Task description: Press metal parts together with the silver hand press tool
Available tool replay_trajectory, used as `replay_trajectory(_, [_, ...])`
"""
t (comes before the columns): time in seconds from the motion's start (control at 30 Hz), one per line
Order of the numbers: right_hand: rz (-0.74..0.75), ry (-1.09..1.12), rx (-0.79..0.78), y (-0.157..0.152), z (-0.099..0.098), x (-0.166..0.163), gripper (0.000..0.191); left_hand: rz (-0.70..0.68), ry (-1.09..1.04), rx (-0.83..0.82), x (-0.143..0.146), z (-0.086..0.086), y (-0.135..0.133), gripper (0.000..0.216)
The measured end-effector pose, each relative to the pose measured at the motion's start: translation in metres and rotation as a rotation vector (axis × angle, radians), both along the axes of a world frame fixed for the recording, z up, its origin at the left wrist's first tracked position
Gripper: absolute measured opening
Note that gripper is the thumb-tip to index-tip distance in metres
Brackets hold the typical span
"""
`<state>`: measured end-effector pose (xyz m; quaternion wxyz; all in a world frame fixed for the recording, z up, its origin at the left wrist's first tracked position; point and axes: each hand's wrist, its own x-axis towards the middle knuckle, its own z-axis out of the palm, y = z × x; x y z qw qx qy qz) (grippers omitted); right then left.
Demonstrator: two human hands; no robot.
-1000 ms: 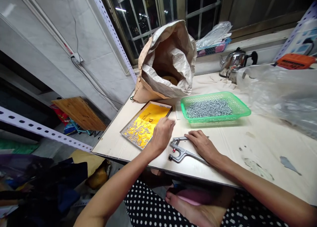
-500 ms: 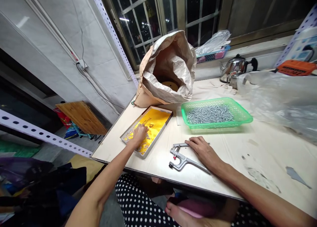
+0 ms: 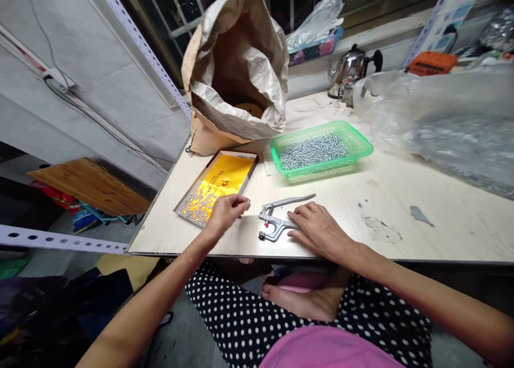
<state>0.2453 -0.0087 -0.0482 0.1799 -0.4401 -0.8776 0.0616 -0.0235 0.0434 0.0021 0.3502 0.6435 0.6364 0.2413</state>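
Note:
My left hand (image 3: 226, 211) hovers just right of a shallow yellow-lined box (image 3: 225, 179) that holds several small metal pieces. Its thumb and fingers are pinched together, seemingly on a tiny piece I cannot make out. My right hand (image 3: 317, 230) lies with fingers flat on the lower handle of grey snap pliers (image 3: 273, 219), which rest on the white table (image 3: 401, 218). The upper handle of the pliers sticks out to the right, apart from the hand.
A green plastic basket (image 3: 357, 145) full of small metal pins stands behind the pliers. A big open paper sack (image 3: 241, 62) sits at the back left. A clear plastic bag (image 3: 441, 116), a metal kettle (image 3: 351, 70) and an orange case (image 3: 431, 62) lie to the right.
My left hand left the yellow box and came back toward the pliers with fingers pinched. The view tilted down and nearer. My right hand stays on the pliers.

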Motion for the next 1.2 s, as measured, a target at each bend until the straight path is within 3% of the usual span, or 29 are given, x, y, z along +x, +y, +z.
replay_trajectory(0.1, [-0.025, -0.032, -0.056, -0.006, -0.009, -0.002, 0.023, 0.057, -0.164, -0.243, 0.022, -0.010, -0.030, 0.019])
replay_trajectory(0.2, [-0.055, -0.031, -0.030, -0.005, -0.020, -0.003, 0.018, 0.101, -0.152, -0.329, 0.033, -0.020, -0.041, 0.019])
replay_trajectory(0.6, [-0.065, 0.002, 0.050, -0.004, -0.027, -0.001, 0.016, -0.040, 0.089, -0.421, 0.040, -0.019, -0.026, 0.031])
replay_trajectory(0.87, [-0.030, 0.028, -0.008, -0.003, -0.024, 0.003, 0.020, -0.078, 0.081, -0.558, 0.042, -0.016, -0.028, 0.033])
replay_trajectory(1.07, [0.040, 0.050, 0.015, 0.016, -0.010, 0.012, 0.072, -0.108, -0.024, -0.563, 0.037, -0.024, -0.033, 0.042])
replay_trajectory(1.13, [0.037, -0.014, -0.009, 0.030, -0.008, 0.012, 0.067, -0.121, -0.039, -0.563, 0.035, -0.027, -0.034, 0.044])
replay_trajectory(1.2, [0.018, -0.092, -0.053, 0.044, -0.008, 0.010, 0.050, -0.132, -0.034, -0.556, 0.034, -0.028, -0.035, 0.044])
